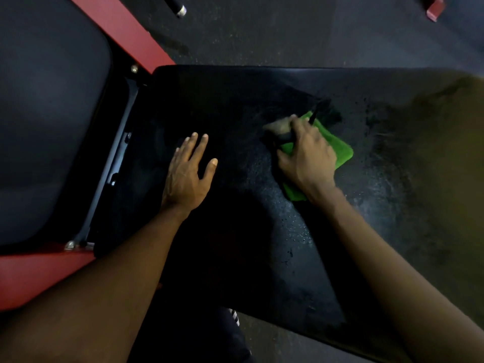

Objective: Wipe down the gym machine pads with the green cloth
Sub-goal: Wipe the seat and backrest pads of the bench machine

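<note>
Green cloth [339,150] gripped by right hand [306,161] on pad [235,100] (left hand [186,174] flat).

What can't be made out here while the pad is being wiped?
Head view only:
- green cloth: mostly hidden under the right hand.
- right fingertips: motion-blurred.
- pad: right end lost behind a brown smear; lower corner cut off by the frame edge.

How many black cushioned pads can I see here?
2. One large black vinyl pad fills the middle, with the green cloth on it. A second dark cushioned pad sits to its left, across the metal bracket. More may be out of view.
</note>
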`<state>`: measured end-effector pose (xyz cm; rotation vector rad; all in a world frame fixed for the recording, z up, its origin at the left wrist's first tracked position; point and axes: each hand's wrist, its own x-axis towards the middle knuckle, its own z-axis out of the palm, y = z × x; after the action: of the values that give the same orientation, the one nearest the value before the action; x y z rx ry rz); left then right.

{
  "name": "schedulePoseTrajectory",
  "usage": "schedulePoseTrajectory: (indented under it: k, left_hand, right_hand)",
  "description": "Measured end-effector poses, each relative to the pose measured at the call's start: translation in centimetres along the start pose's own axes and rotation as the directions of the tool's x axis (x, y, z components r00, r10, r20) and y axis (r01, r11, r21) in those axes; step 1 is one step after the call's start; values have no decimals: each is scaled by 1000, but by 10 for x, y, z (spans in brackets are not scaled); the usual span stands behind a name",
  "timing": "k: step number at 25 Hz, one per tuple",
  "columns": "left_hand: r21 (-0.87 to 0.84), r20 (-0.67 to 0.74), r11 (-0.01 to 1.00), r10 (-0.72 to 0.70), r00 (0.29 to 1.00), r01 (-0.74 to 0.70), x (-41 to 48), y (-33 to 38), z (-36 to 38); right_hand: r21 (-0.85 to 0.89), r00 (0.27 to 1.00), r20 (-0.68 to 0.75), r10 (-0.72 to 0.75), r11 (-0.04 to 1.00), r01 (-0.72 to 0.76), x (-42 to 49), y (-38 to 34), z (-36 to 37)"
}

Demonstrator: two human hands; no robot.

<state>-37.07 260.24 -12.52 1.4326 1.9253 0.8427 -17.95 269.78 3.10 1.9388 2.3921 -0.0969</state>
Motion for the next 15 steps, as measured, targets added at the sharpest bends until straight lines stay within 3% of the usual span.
schedulePoseTrajectory:
  k: [4,11,15]
  left_hand:
    - [15,-1,1000,-2,1000,2,0,0,0]
    - [25,8,1000,-4,1000,4,-1,3,-2]
    - [31,17,1000,1,1000,-2,-1,4,-4]
  right_hand:
    - [13,962,147,-232,972,233,-63,-5,12]
    - [-49,995,-60,81,995,-84,3,64,-34]
    - [-48,998,-35,47,998,-48,-25,33,-19]
